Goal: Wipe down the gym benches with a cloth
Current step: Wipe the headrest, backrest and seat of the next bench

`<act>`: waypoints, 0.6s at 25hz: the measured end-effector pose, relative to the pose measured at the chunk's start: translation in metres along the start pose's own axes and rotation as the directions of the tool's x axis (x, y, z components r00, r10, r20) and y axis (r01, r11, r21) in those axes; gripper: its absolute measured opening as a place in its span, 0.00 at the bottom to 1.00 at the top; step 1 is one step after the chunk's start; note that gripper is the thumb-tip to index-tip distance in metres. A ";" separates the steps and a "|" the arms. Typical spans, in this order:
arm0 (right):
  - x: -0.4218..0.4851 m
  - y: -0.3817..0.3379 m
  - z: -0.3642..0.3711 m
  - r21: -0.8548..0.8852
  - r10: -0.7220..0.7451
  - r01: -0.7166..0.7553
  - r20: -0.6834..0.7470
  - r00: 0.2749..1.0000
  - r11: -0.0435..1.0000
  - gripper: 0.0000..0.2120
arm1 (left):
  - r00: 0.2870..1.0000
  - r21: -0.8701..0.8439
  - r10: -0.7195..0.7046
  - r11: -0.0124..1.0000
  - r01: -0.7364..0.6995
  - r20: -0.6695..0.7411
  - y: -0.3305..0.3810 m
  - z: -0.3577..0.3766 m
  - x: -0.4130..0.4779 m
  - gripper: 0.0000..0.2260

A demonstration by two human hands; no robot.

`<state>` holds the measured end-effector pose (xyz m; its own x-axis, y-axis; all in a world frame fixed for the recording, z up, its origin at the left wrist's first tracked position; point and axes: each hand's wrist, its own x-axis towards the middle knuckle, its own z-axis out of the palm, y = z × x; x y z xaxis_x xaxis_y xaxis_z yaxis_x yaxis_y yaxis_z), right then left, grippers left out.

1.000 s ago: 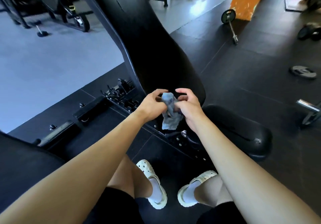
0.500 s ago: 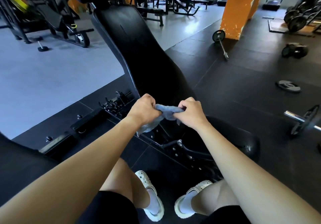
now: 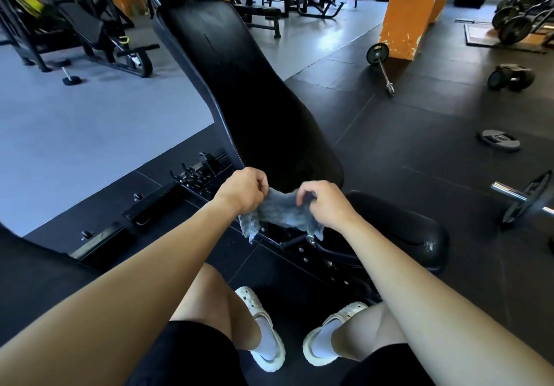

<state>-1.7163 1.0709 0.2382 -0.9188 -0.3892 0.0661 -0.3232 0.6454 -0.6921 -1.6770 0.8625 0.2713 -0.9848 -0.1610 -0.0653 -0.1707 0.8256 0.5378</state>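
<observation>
Rubber gym flooring [image 3: 419, 134] surrounds the black bench [image 3: 239, 86]. Fingers of the left hand [image 3: 242, 189] clamp the cloth [image 3: 281, 210] at its nine o'clock edge, those of the right hand [image 3: 326, 202] at three o'clock, near the backrest's six o'clock end. Dangling corners could snag the frame [image 3: 299, 244] beneath.

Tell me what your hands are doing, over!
Left grip and right grip both pinching the grey cloth, spread between them. Black bench backrest just ahead. Nothing in the way.

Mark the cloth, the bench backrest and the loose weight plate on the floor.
cloth [image 3: 281, 210]: head view, middle of the grey fabric.
bench backrest [image 3: 239, 86]: head view, centre of the black pad.
weight plate [image 3: 499, 140]: head view, its flat top face.
</observation>
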 end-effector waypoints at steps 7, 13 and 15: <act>-0.001 0.012 0.015 -0.271 0.048 -0.018 0.105 0.993 0.963 0.28 | 0.997 0.105 -0.027 0.994 0.018 0.079 -0.003 0.012 0.002 0.15; 0.010 0.012 0.019 0.044 0.075 -0.082 0.126 0.989 0.996 0.31 | 0.992 -0.147 0.069 0.988 -0.052 0.108 0.016 0.026 0.002 0.15; 0.014 0.010 0.025 0.337 0.152 -0.194 0.148 0.977 0.921 0.20 | 0.980 -0.280 0.151 0.953 -0.111 0.128 0.024 0.032 0.002 0.15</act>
<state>-1.7269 1.0560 0.2143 -0.9135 -0.3795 -0.1469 -0.0427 0.4485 -0.8927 -1.6837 0.8992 0.2574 -0.9953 0.0362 -0.0900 -0.0446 0.6534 0.7557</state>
